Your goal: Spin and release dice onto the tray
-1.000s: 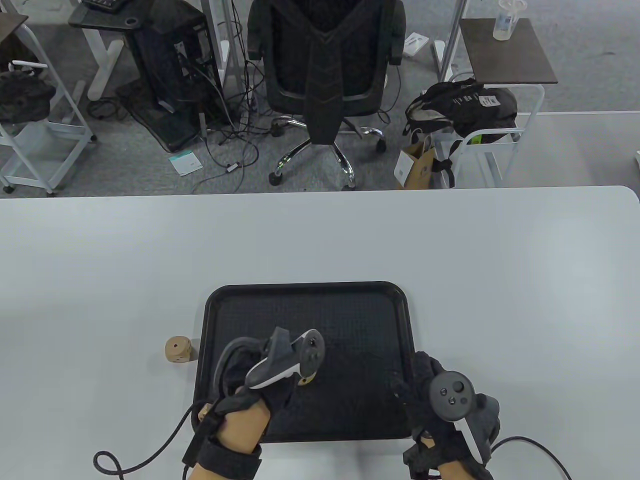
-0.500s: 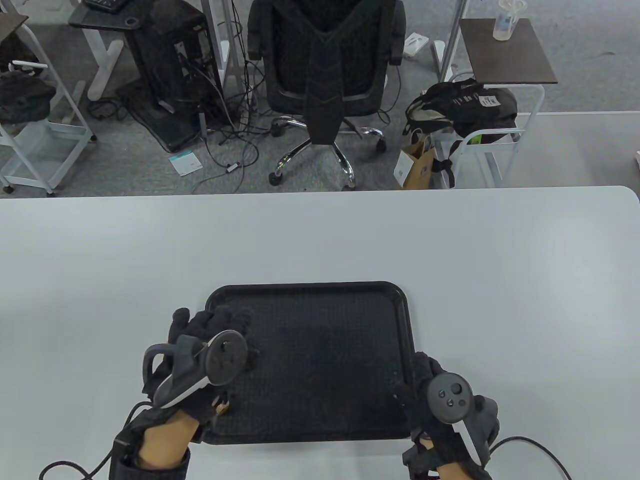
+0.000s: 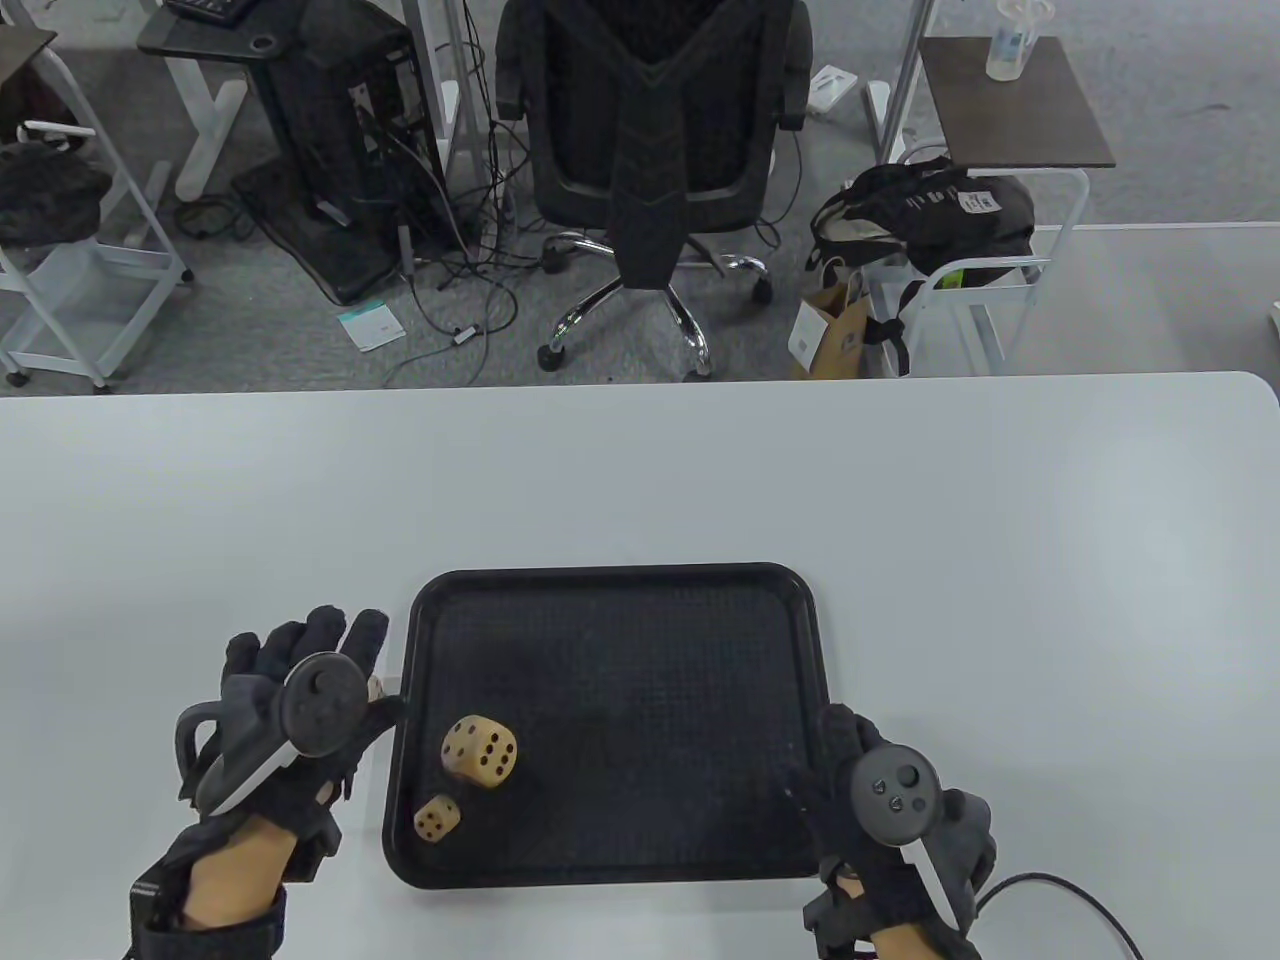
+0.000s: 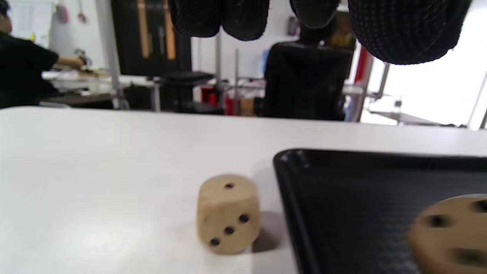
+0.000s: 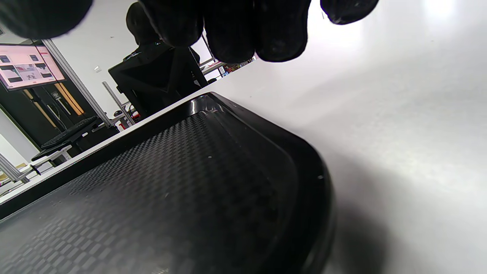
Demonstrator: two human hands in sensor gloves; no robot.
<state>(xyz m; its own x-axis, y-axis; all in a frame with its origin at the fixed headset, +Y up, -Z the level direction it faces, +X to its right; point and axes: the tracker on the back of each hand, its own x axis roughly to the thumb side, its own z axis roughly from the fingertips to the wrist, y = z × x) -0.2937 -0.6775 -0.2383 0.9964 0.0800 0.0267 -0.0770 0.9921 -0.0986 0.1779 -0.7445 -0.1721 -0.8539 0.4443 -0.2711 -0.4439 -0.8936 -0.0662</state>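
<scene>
I am using the black tray (image 3: 620,585) as my landmark, since the dice have to come to rest inside its raised rim. Two dice are lying in its near left corner: the larger die (image 3: 480,752) looks tipped on an edge and blurred in the left wrist view, so I judge it is not settled, and the small die (image 3: 437,818) is sitting just nearer me, close beside it. My left hand (image 3: 290,700) is hovering off the tray's left edge with fingers spread wide and holding nothing, placed over the third die (image 4: 228,214), which is resting on the table just outside that rim, probably the next one to take. My right hand (image 3: 885,800) is resting at the tray's near right corner, I think to steady it; whether its fingers are gripping the rim I cannot tell.
</scene>
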